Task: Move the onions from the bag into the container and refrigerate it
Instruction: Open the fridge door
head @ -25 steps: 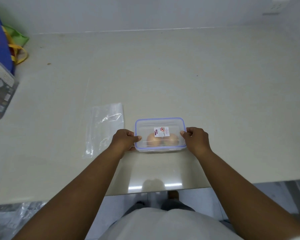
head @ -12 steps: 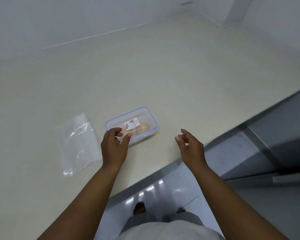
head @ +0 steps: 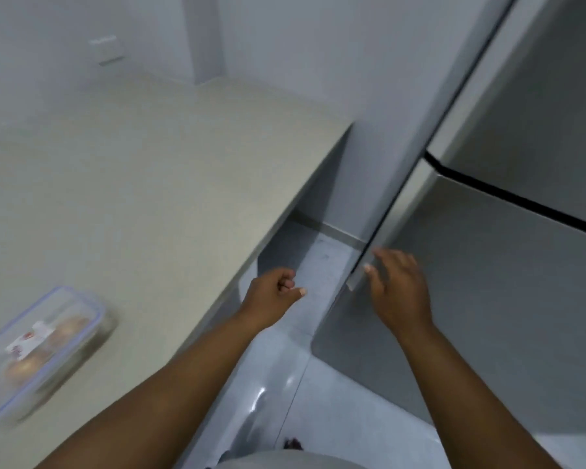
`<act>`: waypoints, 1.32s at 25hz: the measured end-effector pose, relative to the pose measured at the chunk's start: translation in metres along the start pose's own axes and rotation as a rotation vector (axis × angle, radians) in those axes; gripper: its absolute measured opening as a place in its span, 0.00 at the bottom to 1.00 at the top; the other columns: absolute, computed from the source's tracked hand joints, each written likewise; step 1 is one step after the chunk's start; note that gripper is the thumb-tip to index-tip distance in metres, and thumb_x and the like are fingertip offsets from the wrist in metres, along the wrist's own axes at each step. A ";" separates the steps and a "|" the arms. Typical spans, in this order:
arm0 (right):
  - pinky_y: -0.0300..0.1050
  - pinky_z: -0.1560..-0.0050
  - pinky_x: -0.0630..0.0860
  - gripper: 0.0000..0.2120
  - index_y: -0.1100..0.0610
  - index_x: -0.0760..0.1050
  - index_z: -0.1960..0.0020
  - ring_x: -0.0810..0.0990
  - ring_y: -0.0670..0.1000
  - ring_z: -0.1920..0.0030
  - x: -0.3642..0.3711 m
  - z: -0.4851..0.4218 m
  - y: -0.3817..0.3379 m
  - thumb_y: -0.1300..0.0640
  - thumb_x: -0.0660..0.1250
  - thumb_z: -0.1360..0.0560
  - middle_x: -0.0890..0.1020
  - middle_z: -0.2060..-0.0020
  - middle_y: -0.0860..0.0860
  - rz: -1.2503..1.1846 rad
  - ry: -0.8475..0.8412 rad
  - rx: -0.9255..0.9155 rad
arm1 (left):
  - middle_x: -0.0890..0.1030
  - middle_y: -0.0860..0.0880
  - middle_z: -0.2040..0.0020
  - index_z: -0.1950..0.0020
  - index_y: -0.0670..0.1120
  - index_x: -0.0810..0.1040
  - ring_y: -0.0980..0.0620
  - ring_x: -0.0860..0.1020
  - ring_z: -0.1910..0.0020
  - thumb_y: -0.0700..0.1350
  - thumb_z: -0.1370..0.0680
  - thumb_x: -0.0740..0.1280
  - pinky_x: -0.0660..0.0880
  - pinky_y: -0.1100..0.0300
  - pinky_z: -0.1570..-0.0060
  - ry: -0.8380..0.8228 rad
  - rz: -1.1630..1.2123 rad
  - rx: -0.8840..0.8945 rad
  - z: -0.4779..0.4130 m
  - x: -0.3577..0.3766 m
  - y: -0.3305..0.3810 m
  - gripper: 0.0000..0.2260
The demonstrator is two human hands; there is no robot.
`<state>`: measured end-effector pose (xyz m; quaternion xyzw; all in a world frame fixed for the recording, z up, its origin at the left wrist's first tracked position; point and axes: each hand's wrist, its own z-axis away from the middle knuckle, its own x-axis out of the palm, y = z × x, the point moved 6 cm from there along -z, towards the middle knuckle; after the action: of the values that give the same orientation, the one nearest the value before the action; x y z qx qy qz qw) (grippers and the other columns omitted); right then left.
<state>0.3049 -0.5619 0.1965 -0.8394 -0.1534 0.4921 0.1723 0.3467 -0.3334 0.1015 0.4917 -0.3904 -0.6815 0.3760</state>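
Note:
The clear lidded container (head: 44, 346) with a blue rim and a white sticker rests on the beige counter at the lower left, with onions (head: 61, 328) visible through it. My left hand (head: 271, 294) hovers past the counter's edge, fingers curled in, holding nothing. My right hand (head: 398, 289) is spread, its fingertips at the left edge of the grey refrigerator's lower door (head: 487, 299). The refrigerator doors look closed. The bag is out of view.
The beige counter (head: 142, 184) runs from left to the white wall. A narrow gap of grey floor (head: 318, 265) separates the counter's end from the refrigerator. A wall socket (head: 107, 50) sits high on the back wall.
The view has swung right to the refrigerator. My left hand let go of the container, which stays on the counter. My right hand has moved to the refrigerator door's edge.

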 end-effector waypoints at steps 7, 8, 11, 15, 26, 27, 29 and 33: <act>0.55 0.41 0.73 0.17 0.65 0.77 0.39 0.77 0.64 0.45 -0.119 -0.070 0.035 0.59 0.66 0.25 0.80 0.44 0.62 0.412 0.332 -0.161 | 0.78 0.49 0.42 0.34 0.44 0.75 0.50 0.78 0.44 0.52 0.28 0.74 0.75 0.57 0.43 -0.095 -0.039 0.218 -0.084 0.120 0.152 0.24; 0.54 0.41 0.72 0.18 0.65 0.76 0.38 0.76 0.64 0.45 -0.120 -0.071 0.036 0.60 0.66 0.25 0.80 0.44 0.62 0.436 0.311 -0.164 | 0.79 0.49 0.41 0.35 0.44 0.75 0.50 0.78 0.44 0.51 0.28 0.74 0.75 0.56 0.44 -0.091 -0.027 0.236 -0.089 0.128 0.164 0.24; 0.53 0.41 0.71 0.21 0.63 0.74 0.34 0.75 0.63 0.44 -0.115 -0.072 0.041 0.60 0.67 0.26 0.79 0.43 0.60 0.460 0.275 -0.127 | 0.80 0.47 0.40 0.37 0.45 0.75 0.49 0.79 0.44 0.52 0.27 0.73 0.76 0.56 0.45 -0.096 0.035 0.226 -0.100 0.142 0.169 0.22; 0.53 0.41 0.69 0.22 0.61 0.74 0.35 0.75 0.61 0.44 -0.115 -0.077 0.039 0.59 0.69 0.28 0.78 0.44 0.58 0.496 0.280 -0.057 | 0.79 0.48 0.42 0.37 0.45 0.72 0.51 0.79 0.45 0.51 0.25 0.71 0.73 0.65 0.56 -0.137 0.032 0.213 -0.104 0.147 0.162 0.20; 0.56 0.37 0.69 0.26 0.59 0.77 0.39 0.75 0.59 0.40 -0.136 0.020 -0.025 0.40 0.68 0.28 0.79 0.43 0.56 0.465 0.346 0.093 | 0.80 0.45 0.48 0.43 0.44 0.74 0.47 0.79 0.50 0.52 0.27 0.73 0.78 0.53 0.50 -0.224 -0.070 0.336 0.006 0.116 0.112 0.19; 0.56 0.37 0.69 0.28 0.59 0.77 0.39 0.74 0.60 0.39 -0.141 0.037 -0.034 0.38 0.67 0.27 0.79 0.42 0.56 0.474 0.352 0.116 | 0.80 0.46 0.49 0.45 0.45 0.74 0.49 0.79 0.52 0.52 0.27 0.73 0.78 0.58 0.53 -0.227 -0.081 0.376 0.027 0.114 0.105 0.17; 0.57 0.37 0.71 0.32 0.59 0.77 0.39 0.74 0.60 0.39 -0.154 0.071 -0.052 0.33 0.64 0.28 0.79 0.42 0.57 0.476 0.374 0.168 | 0.79 0.50 0.51 0.47 0.49 0.73 0.54 0.78 0.54 0.50 0.27 0.73 0.75 0.69 0.57 -0.273 -0.080 0.443 0.071 0.112 0.092 0.13; 0.55 0.39 0.75 0.38 0.60 0.75 0.38 0.72 0.59 0.38 -0.181 0.151 -0.086 0.28 0.63 0.30 0.78 0.41 0.58 0.487 0.423 0.325 | 0.78 0.49 0.45 0.41 0.48 0.72 0.53 0.78 0.48 0.50 0.26 0.72 0.77 0.62 0.48 -0.469 -0.061 0.507 0.161 0.118 0.062 0.17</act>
<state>0.0798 -0.5413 0.3058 -0.8962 0.1704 0.3523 0.2091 0.1717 -0.4387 0.1473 0.4108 -0.6082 -0.6684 0.1211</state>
